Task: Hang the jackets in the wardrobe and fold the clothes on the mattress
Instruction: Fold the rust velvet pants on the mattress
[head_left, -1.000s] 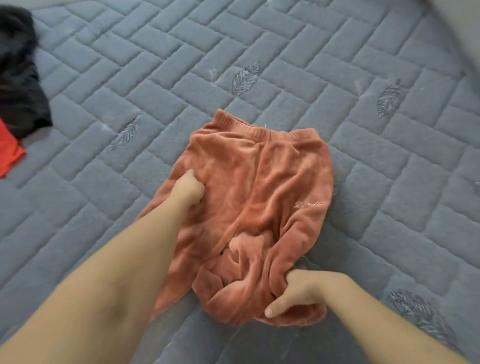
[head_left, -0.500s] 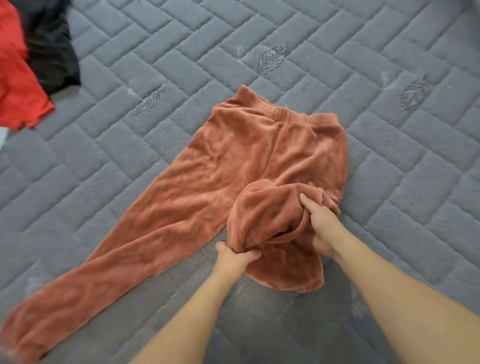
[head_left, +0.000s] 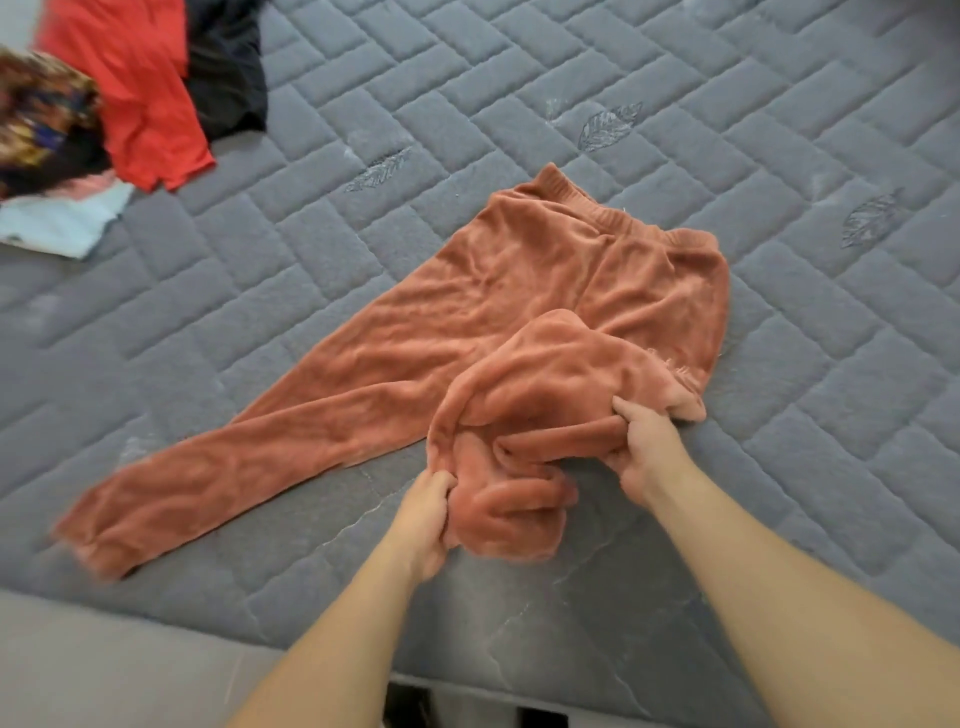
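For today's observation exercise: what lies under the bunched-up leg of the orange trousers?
The bunched leg, gripped by the left hand and right hand, lies over the trousers' seat and the grey mattress. Whatever is directly beneath the bunch is covered.

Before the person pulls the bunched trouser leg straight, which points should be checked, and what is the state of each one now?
1. Left hand grips the bunched leg: ok.
2. Right hand grips the same leg: ok.
3. Other leg of the rust-orange trousers lies flat, stretched to the left: ok.
4. Bunched leg straight: not ok, crumpled on itself.
5. Bare grey mattress beside the right hand for laying the leg: ok.
6. Clothes pile apart from the trousers: ok.
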